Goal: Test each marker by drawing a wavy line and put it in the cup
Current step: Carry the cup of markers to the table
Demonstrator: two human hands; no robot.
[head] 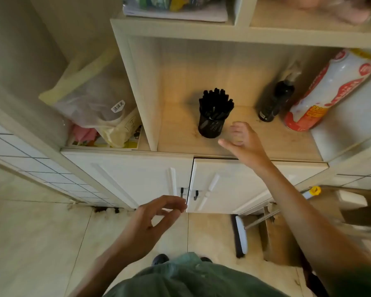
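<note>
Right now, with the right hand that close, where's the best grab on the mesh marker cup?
Probably wrap the mesh cup around its lower wall, coming from its right, where the right hand hovers open. The markers splay above the rim, blocking a top grab, and the shelf's side panel crowds its left.

The markers (216, 101) crowd the mesh cup (211, 125) so tightly that only their black caps show — their count cannot be told. The dark bottle (272, 103) carries a label too small to read. The large white-and-red bottle (334, 88) is cut off by the right edge, its print blurred. On the upper shelf (287, 32), stacked items run past the top edge — smeared beyond recognition.
</note>
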